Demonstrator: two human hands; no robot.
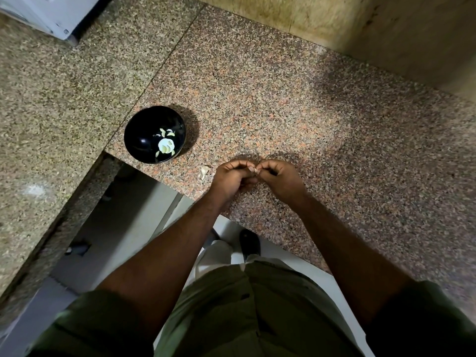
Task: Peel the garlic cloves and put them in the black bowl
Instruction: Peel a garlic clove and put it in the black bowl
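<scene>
Granite counter (283, 104) underfoot of the work: left hand (233, 176) and right hand (279, 176) pinch one garlic clove (253, 170), peeling; next, drop it into the black bowl (144, 124).

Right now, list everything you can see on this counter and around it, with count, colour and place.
black bowl: one, black, near the counter's front left corner.
peeled garlic cloves: several, pale, inside the bowl.
garlic piece: one, off-white, on the counter between the bowl and the left hand; skin or clove, cannot tell.
garlic clove: one, pale, pinched between both hands, mostly hidden.
counter: one, speckled pinkish granite, under everything.
white appliance: one, top left corner.
shoe: one, dark, on the floor below the counter edge.
left hand: fingers curled, pinching the clove.
right hand: fingers curled, pinching the same clove.
</scene>
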